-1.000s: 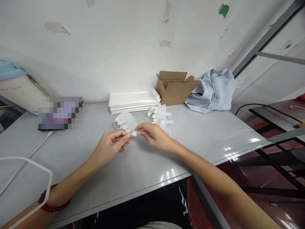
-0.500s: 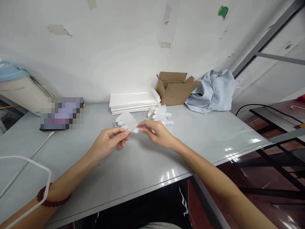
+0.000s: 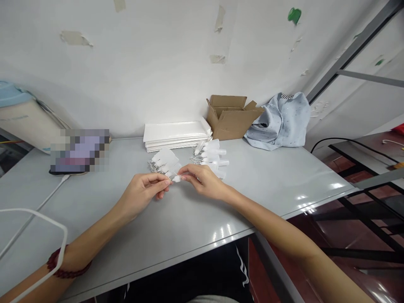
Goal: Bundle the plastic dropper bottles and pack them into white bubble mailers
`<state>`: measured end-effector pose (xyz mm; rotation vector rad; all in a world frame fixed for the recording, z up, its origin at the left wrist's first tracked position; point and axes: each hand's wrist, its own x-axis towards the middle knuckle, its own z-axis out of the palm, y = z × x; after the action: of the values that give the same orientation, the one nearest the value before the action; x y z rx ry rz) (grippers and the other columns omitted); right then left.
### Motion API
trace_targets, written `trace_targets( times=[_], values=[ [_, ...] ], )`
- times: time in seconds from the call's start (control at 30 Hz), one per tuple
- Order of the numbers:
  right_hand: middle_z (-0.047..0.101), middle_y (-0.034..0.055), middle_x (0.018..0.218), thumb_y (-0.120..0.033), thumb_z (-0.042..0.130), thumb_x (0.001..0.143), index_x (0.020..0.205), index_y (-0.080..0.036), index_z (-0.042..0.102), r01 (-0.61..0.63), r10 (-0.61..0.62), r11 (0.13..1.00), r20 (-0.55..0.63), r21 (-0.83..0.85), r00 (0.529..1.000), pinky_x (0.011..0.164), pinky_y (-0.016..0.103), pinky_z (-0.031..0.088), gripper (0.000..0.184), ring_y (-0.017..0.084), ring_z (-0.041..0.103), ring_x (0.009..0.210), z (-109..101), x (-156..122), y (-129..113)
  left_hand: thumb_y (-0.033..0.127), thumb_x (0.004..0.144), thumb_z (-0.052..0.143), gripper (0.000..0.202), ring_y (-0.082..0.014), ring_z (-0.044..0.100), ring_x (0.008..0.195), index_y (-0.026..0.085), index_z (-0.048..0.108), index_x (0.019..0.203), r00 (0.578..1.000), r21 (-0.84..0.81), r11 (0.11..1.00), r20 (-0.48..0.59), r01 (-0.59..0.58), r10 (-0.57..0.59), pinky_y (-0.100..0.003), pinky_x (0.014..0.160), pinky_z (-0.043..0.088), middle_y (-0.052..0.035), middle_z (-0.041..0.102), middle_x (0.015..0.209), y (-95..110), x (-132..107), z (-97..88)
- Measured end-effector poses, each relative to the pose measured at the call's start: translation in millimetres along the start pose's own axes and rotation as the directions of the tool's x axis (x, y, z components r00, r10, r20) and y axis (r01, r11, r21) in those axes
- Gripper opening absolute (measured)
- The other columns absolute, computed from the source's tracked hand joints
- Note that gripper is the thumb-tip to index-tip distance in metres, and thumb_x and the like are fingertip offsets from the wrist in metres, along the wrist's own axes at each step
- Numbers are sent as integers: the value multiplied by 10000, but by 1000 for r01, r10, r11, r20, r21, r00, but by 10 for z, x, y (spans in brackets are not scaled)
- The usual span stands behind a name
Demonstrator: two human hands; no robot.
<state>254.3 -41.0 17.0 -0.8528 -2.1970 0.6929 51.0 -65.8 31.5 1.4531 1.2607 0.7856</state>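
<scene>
Over the grey table, my left hand (image 3: 148, 191) and my right hand (image 3: 203, 181) meet close together, both in a pinch. Between their fingertips is a small white piece (image 3: 176, 179), with the right fingers gripping its right end. Whatever the left thumb and forefinger pinch at its left tip is too small to make out. Just behind the hands lies a pile of flat white tags (image 3: 166, 159) with thin strings. Beyond my right hand is a cluster of small white tube-like pieces (image 3: 214, 153) with clear ends and strings, partly hidden by that hand.
Against the wall stand a stack of white flat packs (image 3: 176, 134), an open cardboard box (image 3: 236, 122) and a light blue cloth (image 3: 280, 122). A phone (image 3: 82, 153) with a white cable (image 3: 47, 202) and a blue-lidded container (image 3: 25, 113) are at left.
Both hands have shifted slightly down and left with the small white piece between them. More of the tube-like cluster shows behind my right hand. The camera view has moved a little.
</scene>
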Motion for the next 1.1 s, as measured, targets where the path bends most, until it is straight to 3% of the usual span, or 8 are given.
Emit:
trace_targets(
  times=[0.37,0.6,0.7,0.8,0.93,1.1],
  values=[
    [668,55,834,-189,450,925,955,-135,585,-2,4,999,49,-42,999,651,253,421,149,133,560,689,2,2,21,389,782,603,237,-126,494,535,195,645,651,999,75,997,27,-34,32,-256,564,435,26,540,552,-37,15,9],
    [656,96,917,-232,478,928,969,-125,572,24,-3,991,158,-129,987,732,290,448,148,168,584,804,-44,27,48,445,790,569,292,-132,513,498,182,695,787,994,279,960,110,-19,-12,-243,482,388,-7,641,645,-80,51,21],
    [626,129,1021,-304,550,898,1030,-120,550,-31,63,973,133,-229,989,780,322,448,227,204,574,916,-129,36,59,455,813,523,315,-135,477,472,193,697,802,997,381,924,78,-46,18,-239,448,334,12,603,571,-70,37,14],
    [614,127,1028,-274,605,863,1044,-121,546,-113,147,928,70,-354,987,775,315,430,244,211,556,938,-263,43,86,441,809,499,318,-151,489,501,191,686,752,997,477,876,19,-73,73,-248,480,339,14,570,539,-60,38,-22],
    [628,51,799,-277,622,837,827,-152,588,-347,383,816,-18,-463,924,609,257,354,130,152,536,693,-464,43,125,398,787,475,291,-175,507,538,192,647,672,996,607,792,-13,-63,90,-268,517,343,2,566,549,-89,68,-90],
    [598,13,680,-286,634,814,681,-162,564,-402,438,788,-34,-465,898,538,239,272,194,108,481,594,-590,29,114,370,773,464,243,-190,502,529,220,566,612,998,701,712,-14,-36,64,-275,515,317,9,533,521,-126,80,-150]
  ],
)
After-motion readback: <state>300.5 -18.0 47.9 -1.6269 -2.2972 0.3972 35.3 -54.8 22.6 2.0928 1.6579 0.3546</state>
